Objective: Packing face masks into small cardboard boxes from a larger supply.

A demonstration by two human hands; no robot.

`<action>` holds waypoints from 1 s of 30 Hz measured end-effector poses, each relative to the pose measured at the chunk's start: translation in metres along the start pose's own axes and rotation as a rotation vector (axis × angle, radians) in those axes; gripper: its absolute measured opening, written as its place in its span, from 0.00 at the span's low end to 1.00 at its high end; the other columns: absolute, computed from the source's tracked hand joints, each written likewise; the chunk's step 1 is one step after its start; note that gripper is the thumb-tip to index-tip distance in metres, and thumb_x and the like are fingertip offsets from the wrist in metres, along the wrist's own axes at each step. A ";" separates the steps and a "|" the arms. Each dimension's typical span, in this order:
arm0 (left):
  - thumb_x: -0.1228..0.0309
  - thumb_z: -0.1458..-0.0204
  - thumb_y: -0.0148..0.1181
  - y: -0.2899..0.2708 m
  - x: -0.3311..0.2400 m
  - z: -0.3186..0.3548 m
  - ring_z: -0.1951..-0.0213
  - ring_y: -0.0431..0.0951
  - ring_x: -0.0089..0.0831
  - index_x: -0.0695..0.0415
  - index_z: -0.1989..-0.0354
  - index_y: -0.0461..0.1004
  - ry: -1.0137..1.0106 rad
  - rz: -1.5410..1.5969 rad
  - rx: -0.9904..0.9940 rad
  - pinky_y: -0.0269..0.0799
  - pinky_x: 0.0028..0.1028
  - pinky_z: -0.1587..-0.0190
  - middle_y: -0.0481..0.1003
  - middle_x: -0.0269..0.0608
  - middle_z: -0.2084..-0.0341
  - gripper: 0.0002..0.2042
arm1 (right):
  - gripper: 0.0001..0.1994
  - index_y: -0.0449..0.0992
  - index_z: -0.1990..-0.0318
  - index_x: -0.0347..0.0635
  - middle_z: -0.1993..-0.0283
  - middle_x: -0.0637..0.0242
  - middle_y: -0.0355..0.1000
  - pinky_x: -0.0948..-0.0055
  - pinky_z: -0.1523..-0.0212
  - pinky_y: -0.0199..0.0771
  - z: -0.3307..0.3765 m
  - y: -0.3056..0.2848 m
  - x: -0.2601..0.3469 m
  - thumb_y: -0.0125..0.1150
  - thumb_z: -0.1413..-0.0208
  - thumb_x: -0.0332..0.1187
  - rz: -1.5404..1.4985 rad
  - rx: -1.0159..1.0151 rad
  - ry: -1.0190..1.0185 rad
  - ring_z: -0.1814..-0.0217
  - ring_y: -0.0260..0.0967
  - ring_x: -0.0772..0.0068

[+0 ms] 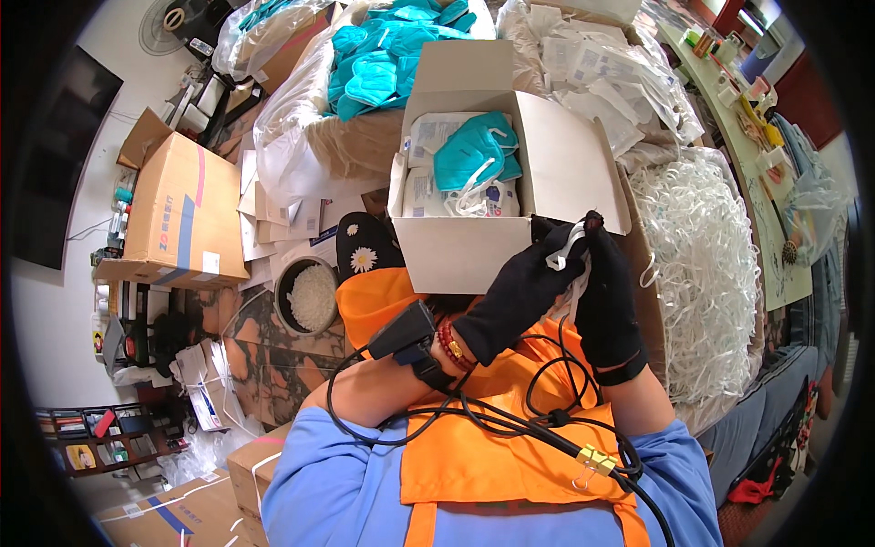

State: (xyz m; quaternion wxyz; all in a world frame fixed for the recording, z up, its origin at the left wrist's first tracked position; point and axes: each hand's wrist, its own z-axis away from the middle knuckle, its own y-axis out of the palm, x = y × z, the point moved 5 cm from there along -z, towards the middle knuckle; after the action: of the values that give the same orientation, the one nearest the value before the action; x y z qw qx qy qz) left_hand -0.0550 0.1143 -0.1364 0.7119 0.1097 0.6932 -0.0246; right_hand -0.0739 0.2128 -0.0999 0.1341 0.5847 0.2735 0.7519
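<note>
In front of me, my left hand [521,290] and my right hand [605,296], both in black gloves, are close together at the near right corner of an open white cardboard box [465,255]. A white elastic strap [567,248] loops up between them, with the fingers of both hands closed on it. Its lower part hangs behind the left hand and is partly hidden. Inside the box, teal cup-shaped face masks [472,153] with white straps lie on top of white printed packets [428,187].
A carton heaped with white elastic straps [702,264] stands right of my hands. Behind are a plastic-lined carton of teal masks [387,55] and bags of white packets [602,68]. Left are a brown carton [187,210] and a bin of white pieces [312,296]. Black cables [510,424] cross my apron.
</note>
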 end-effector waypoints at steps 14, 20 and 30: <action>0.60 0.37 0.48 -0.004 0.004 0.006 0.57 0.74 0.20 0.57 0.46 0.69 -0.172 0.369 0.111 0.71 0.24 0.54 0.74 0.31 0.58 0.17 | 0.27 0.73 0.52 0.27 0.58 0.56 0.76 0.70 0.53 0.73 -0.003 -0.003 -0.006 0.45 0.36 0.49 -0.108 0.028 0.146 0.58 0.74 0.67; 0.67 0.44 0.56 -0.012 -0.022 0.004 0.61 0.76 0.29 0.59 0.44 0.68 0.238 -0.315 0.082 0.72 0.26 0.57 0.75 0.39 0.59 0.19 | 0.27 0.73 0.53 0.30 0.62 0.56 0.76 0.69 0.56 0.75 0.003 0.003 0.003 0.46 0.37 0.51 0.035 -0.025 0.107 0.60 0.75 0.66; 0.69 0.44 0.54 -0.019 -0.032 0.013 0.73 0.74 0.32 0.60 0.53 0.74 0.200 -0.519 0.096 0.71 0.28 0.66 0.75 0.42 0.72 0.12 | 0.19 0.70 0.70 0.44 0.78 0.69 0.67 0.74 0.76 0.66 0.000 0.002 -0.001 0.50 0.38 0.50 -0.197 -0.113 0.112 0.78 0.66 0.71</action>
State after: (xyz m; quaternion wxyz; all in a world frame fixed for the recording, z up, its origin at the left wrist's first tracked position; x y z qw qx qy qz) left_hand -0.0472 0.0901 -0.1070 0.6039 -0.0360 0.7628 -0.2281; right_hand -0.0736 0.2106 -0.0994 0.2245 0.5038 0.2939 0.7806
